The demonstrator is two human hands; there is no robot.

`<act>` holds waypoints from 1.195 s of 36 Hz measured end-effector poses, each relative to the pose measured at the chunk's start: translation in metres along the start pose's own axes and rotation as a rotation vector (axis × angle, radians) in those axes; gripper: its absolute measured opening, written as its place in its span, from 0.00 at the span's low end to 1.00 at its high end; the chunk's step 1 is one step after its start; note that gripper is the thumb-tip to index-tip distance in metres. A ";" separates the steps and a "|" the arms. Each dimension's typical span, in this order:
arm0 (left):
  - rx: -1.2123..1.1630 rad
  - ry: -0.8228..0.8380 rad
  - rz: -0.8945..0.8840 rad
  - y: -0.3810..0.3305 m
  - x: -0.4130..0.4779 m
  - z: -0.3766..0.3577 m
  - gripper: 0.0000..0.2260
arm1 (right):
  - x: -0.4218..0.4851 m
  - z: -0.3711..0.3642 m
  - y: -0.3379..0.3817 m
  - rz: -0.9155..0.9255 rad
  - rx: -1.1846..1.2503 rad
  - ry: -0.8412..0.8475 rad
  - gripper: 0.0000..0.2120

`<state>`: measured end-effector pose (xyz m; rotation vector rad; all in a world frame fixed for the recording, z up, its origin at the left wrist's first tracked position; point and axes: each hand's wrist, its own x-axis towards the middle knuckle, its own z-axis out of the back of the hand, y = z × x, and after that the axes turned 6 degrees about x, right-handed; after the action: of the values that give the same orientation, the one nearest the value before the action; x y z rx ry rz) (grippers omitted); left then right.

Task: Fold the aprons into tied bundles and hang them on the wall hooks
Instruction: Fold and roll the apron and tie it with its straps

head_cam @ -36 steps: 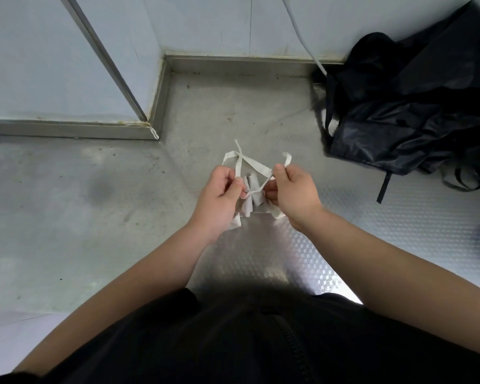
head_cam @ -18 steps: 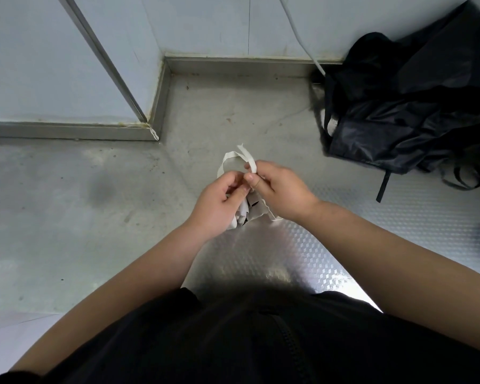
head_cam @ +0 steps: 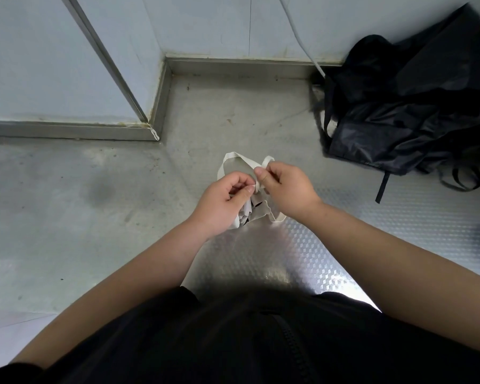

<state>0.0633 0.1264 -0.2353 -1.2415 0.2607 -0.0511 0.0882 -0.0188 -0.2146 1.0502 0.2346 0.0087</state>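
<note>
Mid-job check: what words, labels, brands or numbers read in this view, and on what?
None: no text reads anywhere.
The white bundle and its strap, pinched by the left hand and right hand, are unprinted; the black fabric heap and wall panels show no label or sign.

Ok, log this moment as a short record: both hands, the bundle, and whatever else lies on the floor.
left hand: grips the white bundle, held up in front of the body
right hand: pinches the strap just above the bundle
strap: forms an open loop beyond the hands
black pile: crumpled dark fabric with loose ties, on the floor to the right, against the wall
</note>
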 end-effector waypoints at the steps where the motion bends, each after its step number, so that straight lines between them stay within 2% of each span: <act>1: 0.006 0.003 -0.001 0.001 0.000 0.000 0.08 | 0.000 0.000 0.000 -0.017 0.009 -0.001 0.17; 5: 0.010 0.014 -0.005 0.002 0.000 -0.001 0.06 | 0.000 0.000 -0.001 -0.111 0.013 -0.028 0.10; 7: 0.001 0.012 0.005 0.000 0.000 -0.002 0.07 | -0.002 0.002 -0.003 -0.078 -0.071 0.012 0.11; 10: 0.023 0.004 0.008 -0.002 0.000 -0.002 0.09 | -0.007 0.003 -0.001 0.003 -0.176 0.119 0.19; 15: -0.006 -0.018 0.024 -0.002 0.000 0.000 0.08 | -0.013 0.005 0.004 0.075 -0.225 0.218 0.14; 22: 0.007 -0.055 0.011 -0.004 0.001 -0.004 0.11 | -0.014 0.002 0.002 0.052 -0.226 0.093 0.13; 26: 0.019 -0.059 0.011 -0.003 -0.001 -0.005 0.12 | -0.014 -0.003 0.003 -0.001 -0.198 0.052 0.16; 29: 0.006 -0.083 0.020 0.002 -0.003 -0.004 0.13 | -0.011 -0.006 0.003 -0.143 -0.036 0.072 0.16; 32: 0.047 -0.140 0.031 0.004 -0.003 -0.007 0.14 | -0.007 -0.006 0.005 -0.299 0.299 0.157 0.13; 36: 0.214 -0.227 -0.062 0.006 -0.004 -0.012 0.11 | -0.004 -0.001 0.008 -0.494 0.622 0.232 0.13; 39: 0.274 -0.266 -0.122 0.007 -0.006 -0.013 0.06 | 0.001 0.001 0.003 -0.585 0.702 0.231 0.12; 43: 0.200 -0.352 -0.104 0.008 -0.008 -0.016 0.07 | 0.003 0.000 0.003 -0.632 0.717 0.205 0.12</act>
<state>0.0508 0.1154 -0.2464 -1.0433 -0.1132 0.0513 0.0917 -0.0167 -0.2128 1.6459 0.7871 -0.5763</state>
